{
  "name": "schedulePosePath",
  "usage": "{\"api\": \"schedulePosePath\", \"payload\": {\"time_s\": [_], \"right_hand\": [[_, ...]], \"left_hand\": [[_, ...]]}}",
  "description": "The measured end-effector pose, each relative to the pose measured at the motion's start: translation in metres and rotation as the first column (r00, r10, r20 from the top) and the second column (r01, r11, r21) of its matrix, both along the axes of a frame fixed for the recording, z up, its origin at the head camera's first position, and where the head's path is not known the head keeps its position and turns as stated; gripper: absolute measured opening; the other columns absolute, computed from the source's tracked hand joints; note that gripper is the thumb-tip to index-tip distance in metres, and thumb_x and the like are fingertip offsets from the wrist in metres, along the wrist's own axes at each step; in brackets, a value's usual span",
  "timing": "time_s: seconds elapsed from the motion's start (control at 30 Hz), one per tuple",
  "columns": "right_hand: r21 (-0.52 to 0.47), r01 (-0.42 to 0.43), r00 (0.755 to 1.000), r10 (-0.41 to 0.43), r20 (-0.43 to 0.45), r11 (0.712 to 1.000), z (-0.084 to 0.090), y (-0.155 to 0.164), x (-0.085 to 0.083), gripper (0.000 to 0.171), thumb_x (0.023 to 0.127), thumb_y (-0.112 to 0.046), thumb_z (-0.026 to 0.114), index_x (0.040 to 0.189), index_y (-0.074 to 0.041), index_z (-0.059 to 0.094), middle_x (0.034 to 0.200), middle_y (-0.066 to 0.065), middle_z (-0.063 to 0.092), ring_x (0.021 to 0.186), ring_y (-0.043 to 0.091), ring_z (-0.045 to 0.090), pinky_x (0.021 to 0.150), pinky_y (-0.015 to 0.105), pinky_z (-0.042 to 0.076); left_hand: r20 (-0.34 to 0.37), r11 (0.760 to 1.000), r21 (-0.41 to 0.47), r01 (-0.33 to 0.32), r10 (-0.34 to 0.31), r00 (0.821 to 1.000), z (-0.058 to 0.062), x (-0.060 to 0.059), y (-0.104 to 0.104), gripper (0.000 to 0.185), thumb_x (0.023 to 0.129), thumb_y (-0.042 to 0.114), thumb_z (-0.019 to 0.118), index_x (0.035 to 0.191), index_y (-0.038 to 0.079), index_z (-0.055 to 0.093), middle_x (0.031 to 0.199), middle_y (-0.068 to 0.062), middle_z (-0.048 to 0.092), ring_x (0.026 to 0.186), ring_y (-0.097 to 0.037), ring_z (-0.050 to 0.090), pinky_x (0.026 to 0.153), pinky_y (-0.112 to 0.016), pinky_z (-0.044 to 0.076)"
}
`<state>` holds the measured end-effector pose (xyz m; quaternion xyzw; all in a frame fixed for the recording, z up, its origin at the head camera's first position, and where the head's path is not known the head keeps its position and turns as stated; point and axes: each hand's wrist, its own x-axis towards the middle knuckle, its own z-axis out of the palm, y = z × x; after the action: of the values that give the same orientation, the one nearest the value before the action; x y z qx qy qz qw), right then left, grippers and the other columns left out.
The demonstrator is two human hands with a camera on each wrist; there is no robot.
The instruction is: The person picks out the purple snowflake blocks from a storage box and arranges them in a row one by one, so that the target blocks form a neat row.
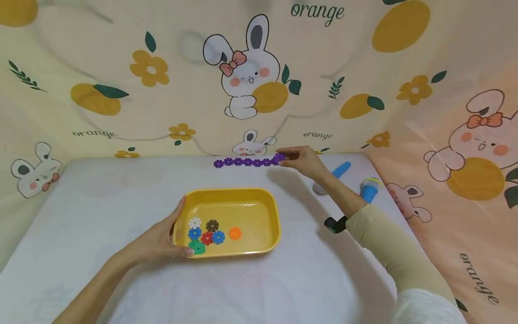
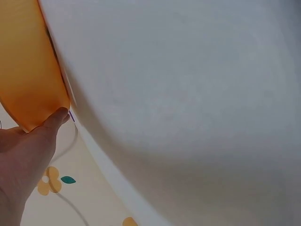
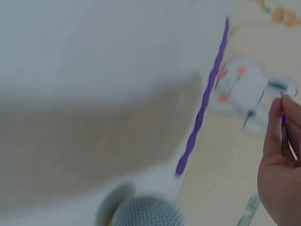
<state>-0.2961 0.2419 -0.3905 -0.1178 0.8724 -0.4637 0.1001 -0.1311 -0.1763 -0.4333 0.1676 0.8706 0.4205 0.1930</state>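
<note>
My left hand grips the left end of a yellow plastic tray, thumb near the front corner. Inside the tray, mostly toward its left, lie several notched plastic snowflake discs: white, brown, blue, red, green and an orange disc. Along the far edge of the table runs a row of purple snowflake discs. Between thumb and fingers, my right hand pinches a purple snowflake disc over the right end of that row. The right wrist view shows this held disc edge-on, apart from the row.
Right of the tray, a blue toy microphone lies partly behind my right forearm. Farther right is another blue microphone with a yellow ring. A black object shows beside my right sleeve. Printed rabbit-and-orange cloth rises behind the white table.
</note>
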Motion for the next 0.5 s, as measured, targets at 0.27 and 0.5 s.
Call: {"api": "schedulePosePath", "payload": {"time_s": [0.27, 0.5], "right_hand": [[0.162, 0.030, 0.999, -0.032, 0.005, 0.986, -0.018, 0.043, -0.030, 0.045, 0.094, -0.013, 0.069, 0.138, -0.009, 0.060, 0.131, 0.012, 0.064, 0.106, 0.026, 0.063, 0.095, 0.037, 0.054], [0.270, 0.070, 0.996, -0.081, 0.033, 0.960, -0.027, 0.069, -0.047, 0.045, 0.095, -0.014, 0.068, 0.138, -0.006, 0.059, 0.133, 0.019, 0.062, 0.119, 0.034, 0.058, 0.104, 0.048, 0.046]], "left_hand": [[0.012, 1.000, 0.007, 0.001, -0.001, 1.000, 0.000, 0.000, -0.002, 0.131, 0.073, 0.039, 0.088, 0.160, 0.018, -0.008, 0.161, -0.027, 0.016, 0.138, -0.046, 0.035, 0.110, -0.061, 0.034], [0.016, 1.000, 0.023, 0.000, -0.001, 1.000, -0.001, 0.001, -0.002, 0.130, 0.074, 0.038, 0.088, 0.160, 0.019, -0.008, 0.162, -0.026, 0.015, 0.141, -0.047, 0.032, 0.110, -0.063, 0.032]]}}
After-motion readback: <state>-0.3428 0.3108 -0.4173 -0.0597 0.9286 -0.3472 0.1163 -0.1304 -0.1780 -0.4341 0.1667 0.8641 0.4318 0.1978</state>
